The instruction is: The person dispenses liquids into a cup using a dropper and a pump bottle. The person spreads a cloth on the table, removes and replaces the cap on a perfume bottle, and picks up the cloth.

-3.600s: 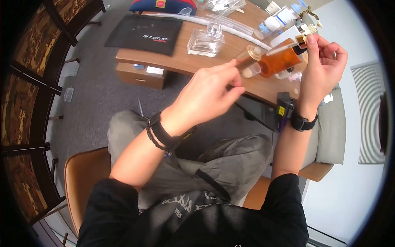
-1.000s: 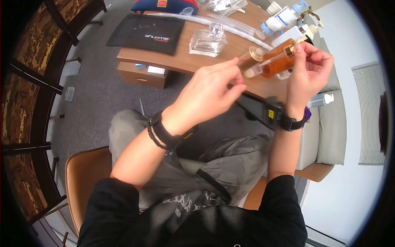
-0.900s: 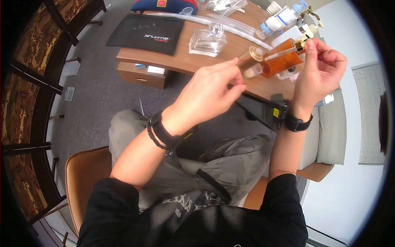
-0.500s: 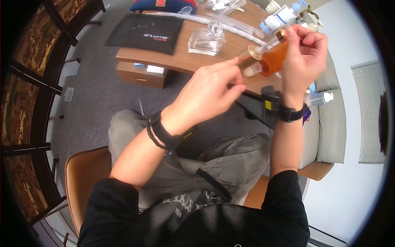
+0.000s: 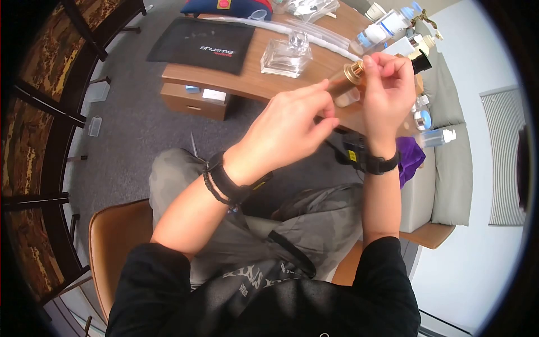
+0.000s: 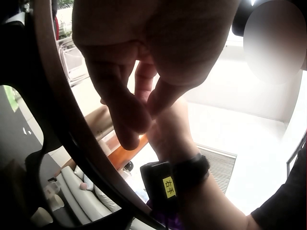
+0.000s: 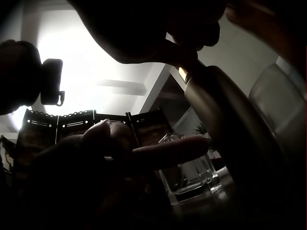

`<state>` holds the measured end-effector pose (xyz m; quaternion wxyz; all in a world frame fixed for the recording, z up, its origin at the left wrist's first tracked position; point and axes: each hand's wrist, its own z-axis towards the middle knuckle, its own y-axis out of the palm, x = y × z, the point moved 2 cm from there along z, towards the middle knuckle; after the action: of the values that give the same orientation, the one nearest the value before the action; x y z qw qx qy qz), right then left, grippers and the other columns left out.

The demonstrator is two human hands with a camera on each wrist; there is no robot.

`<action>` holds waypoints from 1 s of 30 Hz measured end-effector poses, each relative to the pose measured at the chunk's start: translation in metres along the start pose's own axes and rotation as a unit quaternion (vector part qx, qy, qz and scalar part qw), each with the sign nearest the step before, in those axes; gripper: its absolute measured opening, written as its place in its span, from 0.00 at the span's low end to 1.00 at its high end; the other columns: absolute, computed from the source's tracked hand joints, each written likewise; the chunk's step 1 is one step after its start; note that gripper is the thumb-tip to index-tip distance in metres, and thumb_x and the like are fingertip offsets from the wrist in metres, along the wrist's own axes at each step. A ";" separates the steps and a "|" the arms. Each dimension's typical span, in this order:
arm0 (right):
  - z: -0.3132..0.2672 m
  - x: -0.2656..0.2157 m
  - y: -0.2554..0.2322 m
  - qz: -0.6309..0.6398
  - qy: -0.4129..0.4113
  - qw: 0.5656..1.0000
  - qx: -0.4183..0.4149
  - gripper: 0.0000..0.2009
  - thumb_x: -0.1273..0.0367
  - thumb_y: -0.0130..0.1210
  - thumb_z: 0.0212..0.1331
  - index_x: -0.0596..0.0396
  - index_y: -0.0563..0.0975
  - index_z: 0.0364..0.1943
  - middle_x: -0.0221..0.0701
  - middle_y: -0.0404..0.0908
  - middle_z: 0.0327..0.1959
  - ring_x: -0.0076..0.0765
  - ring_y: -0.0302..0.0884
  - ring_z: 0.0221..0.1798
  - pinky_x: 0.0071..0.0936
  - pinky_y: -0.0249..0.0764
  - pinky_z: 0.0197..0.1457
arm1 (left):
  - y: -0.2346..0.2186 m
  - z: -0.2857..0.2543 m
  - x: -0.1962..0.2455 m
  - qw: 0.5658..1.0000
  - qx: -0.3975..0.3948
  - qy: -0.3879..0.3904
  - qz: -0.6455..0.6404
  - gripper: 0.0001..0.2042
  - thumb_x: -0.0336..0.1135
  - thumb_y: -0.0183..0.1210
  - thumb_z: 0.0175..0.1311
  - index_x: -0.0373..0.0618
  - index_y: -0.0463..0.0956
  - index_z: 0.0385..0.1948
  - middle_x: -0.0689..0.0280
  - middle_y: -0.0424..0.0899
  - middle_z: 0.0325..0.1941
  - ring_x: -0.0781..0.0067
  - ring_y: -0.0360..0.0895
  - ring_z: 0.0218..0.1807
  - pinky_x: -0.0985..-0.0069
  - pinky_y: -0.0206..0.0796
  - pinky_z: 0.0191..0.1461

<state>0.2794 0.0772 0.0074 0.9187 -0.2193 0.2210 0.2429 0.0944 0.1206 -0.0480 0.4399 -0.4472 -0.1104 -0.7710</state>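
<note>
My right hand [image 5: 388, 96] pinches the gold top of a dropper [image 5: 359, 65] between thumb and fingers. The dropper's top meets the gold collar of a brownish serum bottle [image 5: 338, 85], which leans in the head view, and its glass tube is out of sight. My left hand [image 5: 292, 121] stays close at the bottle's near side, index fingertip right at its wall, thumb apart below. In the right wrist view the bottle [image 7: 218, 105] looms dark beside the left index finger [image 7: 172, 151]. An amber bottle [image 6: 127, 151] shows behind in the left wrist view, mostly hidden by the right hand in the head view.
A small clear cup [image 5: 348, 98] stands beside the serum bottle. Left of it are a square glass perfume bottle [image 5: 285, 58] and a black pouch [image 5: 202, 45]. White-capped bottles [image 5: 377, 35] crowd the back right, near a black cap [image 5: 421, 60]. The table's edge [image 5: 219, 89] runs below.
My right hand has carried the dropper left from over the amber bottle to the brownish bottle's gold collar. The left hand has barely moved.
</note>
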 end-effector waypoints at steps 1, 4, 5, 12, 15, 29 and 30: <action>0.002 0.000 -0.001 -0.019 0.000 1.000 -0.007 0.13 0.79 0.65 0.63 0.58 0.69 0.30 0.34 0.85 0.34 0.22 0.78 0.36 0.23 0.77 0.44 | 0.000 0.000 0.000 1.000 -0.006 -0.006 0.001 0.06 0.30 0.68 0.63 0.41 0.79 0.32 0.40 0.82 0.61 0.76 0.82 0.21 0.78 0.71 0.28; 0.011 -0.011 -0.004 -0.009 0.018 1.000 0.005 0.13 0.77 0.66 0.64 0.57 0.70 0.30 0.31 0.85 0.33 0.19 0.76 0.34 0.20 0.75 0.40 | -0.001 0.000 0.001 1.000 -0.003 0.004 0.011 0.06 0.30 0.68 0.62 0.41 0.79 0.32 0.40 0.82 0.62 0.76 0.82 0.22 0.78 0.72 0.29; 0.015 -0.013 -0.005 -0.009 0.018 1.000 0.006 0.13 0.77 0.66 0.64 0.57 0.70 0.30 0.31 0.85 0.33 0.19 0.76 0.34 0.20 0.75 0.40 | -0.001 -0.001 0.000 1.000 -0.003 0.005 0.011 0.06 0.30 0.68 0.62 0.41 0.79 0.32 0.40 0.82 0.62 0.76 0.82 0.22 0.78 0.72 0.29; 0.051 -0.023 -0.029 -0.008 -0.024 0.999 0.045 0.11 0.76 0.67 0.64 0.58 0.72 0.33 0.33 0.86 0.35 0.18 0.78 0.33 0.18 0.76 0.38 | 0.000 -0.001 -0.001 1.000 -0.004 0.002 0.010 0.06 0.31 0.67 0.63 0.41 0.79 0.32 0.41 0.82 0.63 0.76 0.83 0.23 0.79 0.73 0.30; 0.056 -0.030 -0.046 -0.008 -0.026 0.995 0.091 0.11 0.77 0.66 0.64 0.58 0.72 0.34 0.34 0.86 0.37 0.21 0.81 0.36 0.21 0.80 0.41 | 0.000 -0.001 -0.001 1.000 -0.004 0.004 0.011 0.06 0.30 0.67 0.63 0.41 0.79 0.32 0.41 0.81 0.63 0.77 0.83 0.23 0.79 0.73 0.30; 0.004 -0.006 -0.033 0.020 -0.019 0.996 0.079 0.13 0.81 0.62 0.66 0.56 0.67 0.35 0.36 0.83 0.41 0.22 0.78 0.41 0.22 0.78 0.48 | 0.000 0.000 -0.001 1.000 0.006 0.000 0.006 0.05 0.30 0.67 0.63 0.41 0.80 0.31 0.40 0.82 0.62 0.78 0.82 0.22 0.79 0.72 0.29; 0.006 -0.007 -0.034 0.003 -0.024 0.996 0.088 0.13 0.82 0.62 0.66 0.56 0.66 0.35 0.37 0.83 0.41 0.22 0.78 0.41 0.22 0.78 0.48 | -0.001 0.000 -0.001 1.000 0.003 -0.001 0.006 0.05 0.30 0.67 0.63 0.41 0.80 0.32 0.41 0.82 0.62 0.78 0.82 0.22 0.79 0.72 0.29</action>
<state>0.2936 0.0510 0.0259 0.9386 -0.1314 0.2205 0.2308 0.0941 0.1216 -0.0486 0.4459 -0.4472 -0.1107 -0.7675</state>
